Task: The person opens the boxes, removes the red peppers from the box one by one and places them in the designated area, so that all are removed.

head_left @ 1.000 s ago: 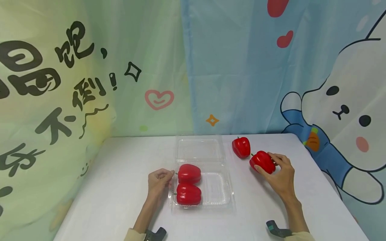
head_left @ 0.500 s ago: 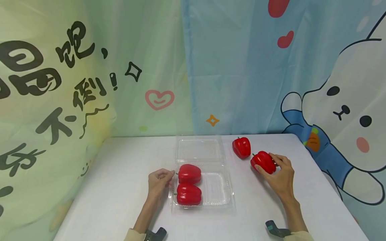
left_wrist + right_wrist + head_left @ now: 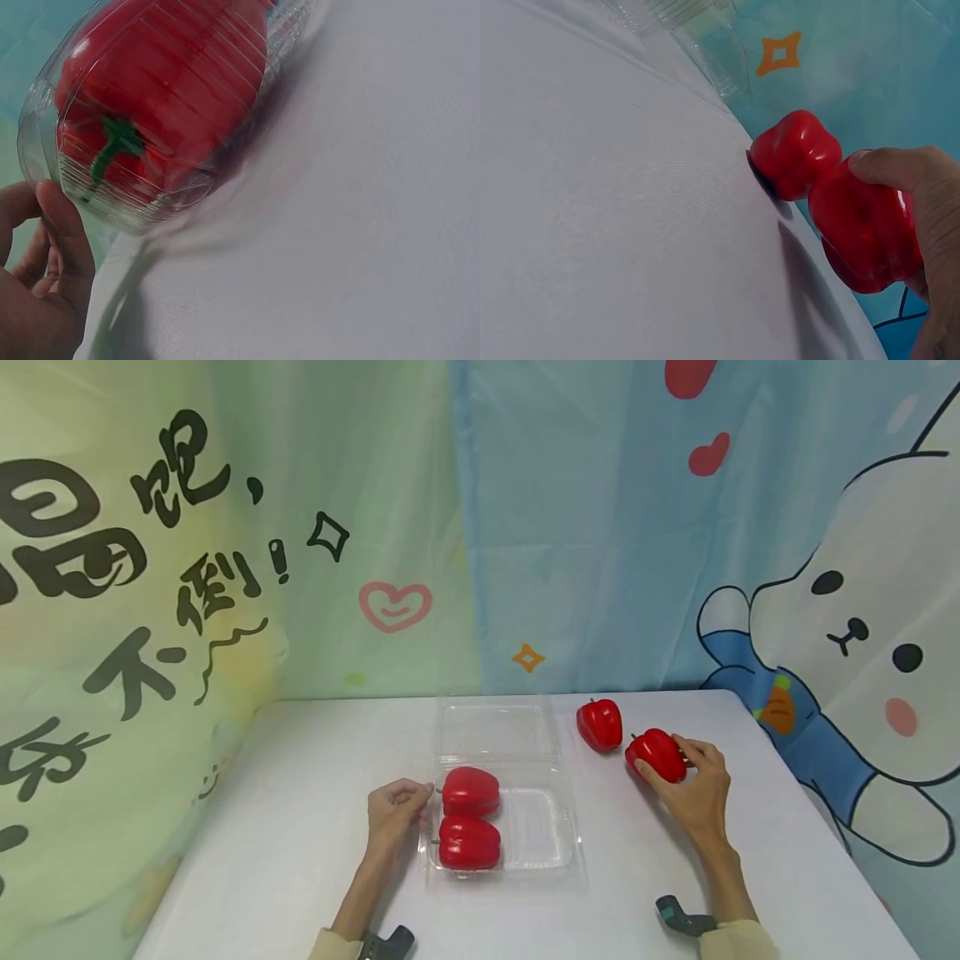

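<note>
Four red peppers. Backdrop writing legible in part: "不", "倒", "!". Right hand [image 3: 693, 793] grips one pepper [image 3: 657, 754], thumb and fingers curled round it, near the table's [image 3: 285, 827] far right corner, just beside a loose pepper [image 3: 600, 724]. Left hand [image 3: 393, 814], fingers curled, pinches the left rim of the clear clamshell tray [image 3: 551, 831] holding two peppers [image 3: 469, 817].

Red peppers [image 3: 656, 755], clear container [image 3: 551, 827], white table [image 3: 285, 827]
</note>
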`<move>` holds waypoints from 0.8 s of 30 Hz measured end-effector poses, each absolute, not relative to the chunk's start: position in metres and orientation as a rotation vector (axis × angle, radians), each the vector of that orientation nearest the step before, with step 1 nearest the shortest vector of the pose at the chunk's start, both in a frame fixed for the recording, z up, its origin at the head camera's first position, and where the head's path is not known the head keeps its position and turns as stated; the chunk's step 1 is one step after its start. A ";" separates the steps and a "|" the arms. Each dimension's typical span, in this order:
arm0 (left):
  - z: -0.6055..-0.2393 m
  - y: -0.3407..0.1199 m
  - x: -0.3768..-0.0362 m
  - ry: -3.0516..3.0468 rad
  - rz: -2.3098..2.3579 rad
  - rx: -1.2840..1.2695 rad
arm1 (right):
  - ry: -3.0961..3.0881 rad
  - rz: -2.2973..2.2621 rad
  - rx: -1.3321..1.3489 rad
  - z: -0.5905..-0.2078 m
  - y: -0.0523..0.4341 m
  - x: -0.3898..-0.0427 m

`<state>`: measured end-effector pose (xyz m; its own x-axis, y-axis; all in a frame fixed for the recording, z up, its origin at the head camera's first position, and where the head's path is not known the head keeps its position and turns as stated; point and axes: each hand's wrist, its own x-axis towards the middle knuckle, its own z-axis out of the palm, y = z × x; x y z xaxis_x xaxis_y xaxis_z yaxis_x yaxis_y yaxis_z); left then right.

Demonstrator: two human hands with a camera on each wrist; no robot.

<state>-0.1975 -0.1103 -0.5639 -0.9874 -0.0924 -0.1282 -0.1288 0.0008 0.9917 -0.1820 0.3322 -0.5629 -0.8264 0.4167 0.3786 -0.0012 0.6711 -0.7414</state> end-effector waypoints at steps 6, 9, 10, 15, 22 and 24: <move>-0.562 -0.110 -0.197 2.194 2.200 -0.254 | -2.337 1.041 -0.357 -0.567 0.331 -0.189; -0.562 -0.111 -0.197 2.202 2.191 -0.251 | -2.333 1.042 -0.382 -0.568 0.331 -0.192; -0.563 -0.111 -0.197 2.201 2.192 -0.252 | -2.333 1.046 -0.391 -0.568 0.331 -0.192; -0.567 -0.111 -0.196 2.211 2.173 -0.259 | -2.336 1.068 -0.454 -0.564 0.331 -0.192; -0.566 -0.110 -0.197 2.228 2.154 -0.272 | -2.339 1.090 -0.527 -0.566 0.337 -0.198; -0.565 -0.111 -0.197 2.232 2.152 -0.269 | -2.336 1.105 -0.539 -0.565 0.338 -0.200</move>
<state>-0.1968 -0.1106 -0.5652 -0.9846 -0.1039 -0.1406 -0.1443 0.0290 0.9891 -0.2004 0.3378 -0.5649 -0.7984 0.5404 0.2657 0.1374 0.5930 -0.7934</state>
